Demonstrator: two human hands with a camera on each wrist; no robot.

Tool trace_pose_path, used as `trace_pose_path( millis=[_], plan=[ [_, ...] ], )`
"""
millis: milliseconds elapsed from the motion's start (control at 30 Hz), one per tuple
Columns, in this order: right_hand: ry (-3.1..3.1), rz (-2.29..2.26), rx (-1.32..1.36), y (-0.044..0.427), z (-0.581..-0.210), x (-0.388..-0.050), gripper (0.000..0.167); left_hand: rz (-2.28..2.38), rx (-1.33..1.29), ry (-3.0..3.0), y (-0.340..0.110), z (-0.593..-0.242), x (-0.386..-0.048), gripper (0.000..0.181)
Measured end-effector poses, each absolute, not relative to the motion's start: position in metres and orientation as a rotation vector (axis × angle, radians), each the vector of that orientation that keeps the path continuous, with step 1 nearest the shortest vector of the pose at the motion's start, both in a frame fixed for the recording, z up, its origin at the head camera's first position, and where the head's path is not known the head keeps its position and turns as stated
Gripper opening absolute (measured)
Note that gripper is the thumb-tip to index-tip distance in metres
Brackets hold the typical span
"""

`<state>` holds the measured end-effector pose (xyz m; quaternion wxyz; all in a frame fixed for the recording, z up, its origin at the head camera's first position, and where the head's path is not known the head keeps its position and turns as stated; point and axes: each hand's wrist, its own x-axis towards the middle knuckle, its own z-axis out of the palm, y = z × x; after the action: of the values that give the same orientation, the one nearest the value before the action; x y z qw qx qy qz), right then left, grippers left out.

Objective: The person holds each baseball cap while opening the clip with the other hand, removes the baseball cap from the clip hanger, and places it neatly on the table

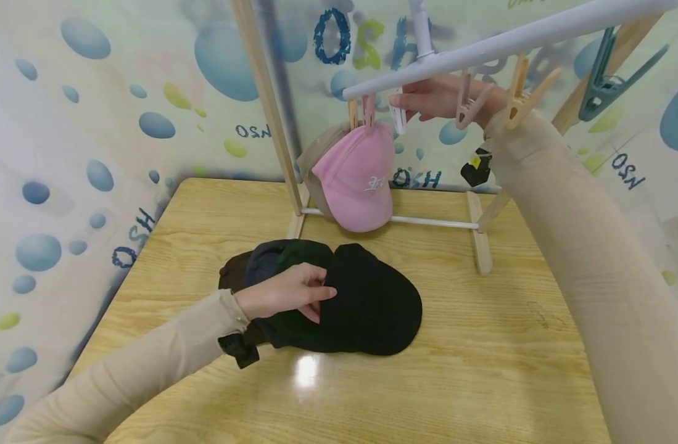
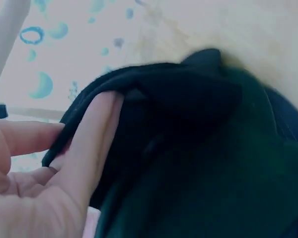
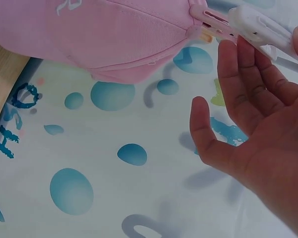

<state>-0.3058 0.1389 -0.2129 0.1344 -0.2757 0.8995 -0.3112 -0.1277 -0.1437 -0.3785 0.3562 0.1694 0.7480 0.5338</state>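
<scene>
My left hand (image 1: 291, 293) pinches the rim of a black cap (image 1: 372, 302), the front one in an overlapping row on the table. In the left wrist view, fingers reach inside the rim while the thumb side stays outside. Behind it lie a dark green cap (image 2: 203, 178), a navy cap (image 1: 261, 259) and a dark brown cap (image 1: 233, 271). Up at the rack's bar, my right hand (image 1: 441, 97) holds a white clothespin (image 3: 260, 29) between thumb and fingers. Just left of it, a pink cap (image 1: 361, 176) hangs from a pink clothespin (image 1: 369, 111).
A beige cap (image 1: 318, 163) hangs behind the pink one. Along the white bar (image 1: 505, 46) sit a dusty pink clothespin (image 1: 471, 105), a yellow clothespin (image 1: 520, 95) and a teal clothespin (image 1: 605, 80). The rack's wooden feet (image 1: 479, 240) stand on the wooden table (image 1: 483, 370), near the patterned wall.
</scene>
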Motion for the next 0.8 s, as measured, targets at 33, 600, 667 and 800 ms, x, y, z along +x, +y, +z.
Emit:
trace_pose_path(
  millis=[33, 600, 667, 800],
  plan=[
    [2.602, -0.906, -0.801, 0.139, -0.213, -0.306, 0.047, 1.365, 0.426, 1.955, -0.147, -0.38, -0.13, 0.031],
    [2.605, -0.933, -0.8, 0.14, -0.216, -0.307, 0.051, 1.047, 0.446, 2.405, -0.158, -0.385, -0.142, 0.027],
    [2.607, -0.956, -0.814, 0.14, -0.219, -0.308, 0.052, 1.007, 0.458, 2.435, -0.158, -0.384, -0.143, 0.028],
    [2.619, -0.985, -0.854, 0.139, -0.224, -0.308, 0.051, 0.95, 0.505, 2.47, -0.158, -0.382, -0.144, 0.029]
  ],
)
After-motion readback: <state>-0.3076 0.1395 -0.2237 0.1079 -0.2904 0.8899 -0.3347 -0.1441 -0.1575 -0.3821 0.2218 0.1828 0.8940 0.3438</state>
